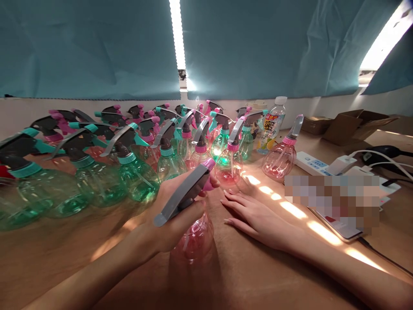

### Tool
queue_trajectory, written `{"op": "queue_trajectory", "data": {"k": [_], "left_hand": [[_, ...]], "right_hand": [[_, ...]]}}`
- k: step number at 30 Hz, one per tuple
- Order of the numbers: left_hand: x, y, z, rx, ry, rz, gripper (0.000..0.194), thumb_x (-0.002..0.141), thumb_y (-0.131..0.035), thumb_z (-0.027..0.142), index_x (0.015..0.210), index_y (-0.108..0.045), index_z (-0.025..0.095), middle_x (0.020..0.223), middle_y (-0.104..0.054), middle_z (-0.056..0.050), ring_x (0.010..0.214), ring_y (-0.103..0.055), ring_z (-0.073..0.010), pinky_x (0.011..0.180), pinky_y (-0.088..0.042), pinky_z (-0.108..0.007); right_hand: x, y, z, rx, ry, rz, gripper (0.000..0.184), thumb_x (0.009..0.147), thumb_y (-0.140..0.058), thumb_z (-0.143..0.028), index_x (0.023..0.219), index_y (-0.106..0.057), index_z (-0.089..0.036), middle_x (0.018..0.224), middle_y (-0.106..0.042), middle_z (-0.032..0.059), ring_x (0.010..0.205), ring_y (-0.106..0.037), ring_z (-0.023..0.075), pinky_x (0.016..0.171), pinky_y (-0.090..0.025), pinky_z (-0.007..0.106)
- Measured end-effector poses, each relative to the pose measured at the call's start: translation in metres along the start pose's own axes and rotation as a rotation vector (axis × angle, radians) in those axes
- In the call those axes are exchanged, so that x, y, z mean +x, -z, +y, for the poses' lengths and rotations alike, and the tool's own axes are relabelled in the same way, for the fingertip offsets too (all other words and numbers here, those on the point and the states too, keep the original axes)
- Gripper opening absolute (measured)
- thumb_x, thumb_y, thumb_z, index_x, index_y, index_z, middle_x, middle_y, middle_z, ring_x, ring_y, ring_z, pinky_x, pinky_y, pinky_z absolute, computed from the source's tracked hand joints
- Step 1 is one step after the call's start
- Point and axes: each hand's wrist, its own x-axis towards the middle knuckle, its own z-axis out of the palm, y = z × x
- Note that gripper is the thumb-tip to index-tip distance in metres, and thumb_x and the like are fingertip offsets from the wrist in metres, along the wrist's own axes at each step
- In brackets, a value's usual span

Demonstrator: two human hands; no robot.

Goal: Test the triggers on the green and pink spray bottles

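Note:
A clear pink spray bottle (196, 239) with a grey and pink trigger head stands upright on the brown tabletop in front of me. My left hand (176, 215) is wrapped round its neck, and the grey top of the head passes over the hand. My right hand (250, 211) lies flat on the table just to the right, fingers stretched out, apart from the bottle. Beyond the hands stand many more spray bottles, among them a green one (138, 178) and a pink one (230, 165). Another pink spray bottle (280, 157) stands alone at the right.
A drink bottle (271, 129) with a white cap stands at the back. On the right are a white power strip (311, 163) with plugs and cables, a phone (346, 230) with a blurred screen, and an open cardboard box (351, 127). Blue-green cloth (258, 47) hangs behind.

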Motion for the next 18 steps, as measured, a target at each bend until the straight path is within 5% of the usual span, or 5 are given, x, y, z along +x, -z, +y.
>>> {"op": "queue_trajectory", "data": {"k": [12, 18], "left_hand": [[0.0034, -0.0005, 0.0065, 0.014, -0.032, 0.022, 0.008, 0.071, -0.049, 0.020, 0.076, -0.056, 0.021, 0.071, -0.057, 0.001, 0.064, -0.053, -0.0165, 0.059, -0.044, -0.030], [0.0039, -0.0016, 0.0016, -0.044, -0.026, 0.010, 0.019, 0.075, -0.054, 0.022, 0.091, -0.064, 0.021, 0.068, -0.057, 0.002, 0.059, -0.053, -0.0156, 0.060, -0.047, -0.031]], "right_hand": [[0.0005, 0.0014, 0.0003, -0.034, -0.007, -0.031, 0.055, 0.100, -0.044, -0.049, 0.141, -0.049, -0.014, 0.146, -0.049, 0.0160, 0.134, -0.047, 0.0306, 0.111, -0.040, 0.051], [-0.0001, 0.0002, 0.0016, -0.009, -0.008, -0.004, 0.052, 0.099, -0.046, -0.049, 0.141, -0.051, -0.018, 0.145, -0.051, 0.0145, 0.133, -0.048, 0.0308, 0.110, -0.041, 0.051]]}}
